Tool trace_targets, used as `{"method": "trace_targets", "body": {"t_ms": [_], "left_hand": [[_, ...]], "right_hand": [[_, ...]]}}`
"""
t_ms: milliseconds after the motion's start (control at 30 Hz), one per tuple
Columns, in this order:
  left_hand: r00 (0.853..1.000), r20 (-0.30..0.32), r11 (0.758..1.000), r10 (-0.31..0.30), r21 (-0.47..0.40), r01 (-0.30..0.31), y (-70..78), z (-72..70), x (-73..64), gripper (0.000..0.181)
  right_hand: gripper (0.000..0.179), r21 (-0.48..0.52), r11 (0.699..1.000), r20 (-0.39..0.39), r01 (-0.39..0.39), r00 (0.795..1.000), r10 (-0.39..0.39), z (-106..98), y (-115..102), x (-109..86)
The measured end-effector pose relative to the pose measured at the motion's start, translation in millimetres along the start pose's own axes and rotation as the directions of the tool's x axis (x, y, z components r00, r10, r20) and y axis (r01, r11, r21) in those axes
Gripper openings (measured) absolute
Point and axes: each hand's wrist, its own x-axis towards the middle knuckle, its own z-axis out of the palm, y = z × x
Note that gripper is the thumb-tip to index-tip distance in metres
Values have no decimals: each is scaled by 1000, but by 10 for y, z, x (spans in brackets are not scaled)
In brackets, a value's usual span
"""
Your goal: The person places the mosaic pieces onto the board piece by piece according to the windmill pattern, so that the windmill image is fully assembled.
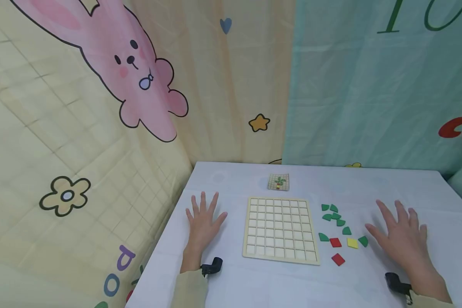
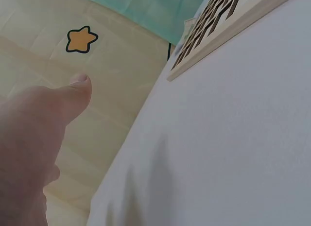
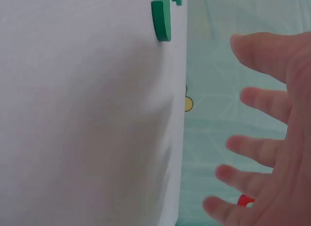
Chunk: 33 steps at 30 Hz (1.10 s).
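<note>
Left hand (image 1: 203,226), right hand (image 1: 407,244): both spread wide. Between them, compartment board (image 1: 279,234); coloured pieces (image 1: 336,243) lie outside, at right.

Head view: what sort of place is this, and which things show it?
Probably an indoor play or activity corner: cream and teal fabric drapes printed with cartoon shapes form the backdrop, and a pale, square gridded board lies beside small flat green, red and yellow tiles.
</note>
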Motion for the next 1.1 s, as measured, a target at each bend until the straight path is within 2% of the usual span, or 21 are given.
{"method": "trace_targets", "body": {"t_ms": [100, 200, 467, 567, 667, 867, 967, 1100], "left_hand": [[1000, 8, 996, 0, -93, 1, 44, 25, 24, 75], [1000, 25, 981, 12, -195, -7, 102, 58, 40, 73], [991, 121, 898, 61, -440, -2, 287, 113, 3, 68], [983, 166, 889, 73, -458, 11, 350, 138, -26, 66], [974, 214, 890, 80, -455, 27, 407, 163, -60, 66], [943, 312, 892, 112, -449, 43, 454, 169, -129, 63], [931, 331, 905, 156, -425, 0, 450, 194, -144, 60], [913, 331, 926, 237, -361, -110, 449, 228, -152, 57]], "right_hand": [[90, 43, 999, 40, 8, 999, -10, -28, -26, 7], [80, 85, 996, 93, 21, 995, -29, -60, -54, 17], [66, 140, 988, 211, 57, 974, -86, -126, -68, 45], [62, 162, 984, 249, 69, 962, -108, -117, -56, 46], [59, 176, 982, 278, 63, 954, -111, -86, -51, 34], [55, 204, 978, 342, 40, 933, -109, -49, -49, -6], [50, 215, 976, 354, 39, 928, -115, -42, -45, -7], [40, 212, 976, 355, 53, 926, -127, -20, -33, -2]]}}
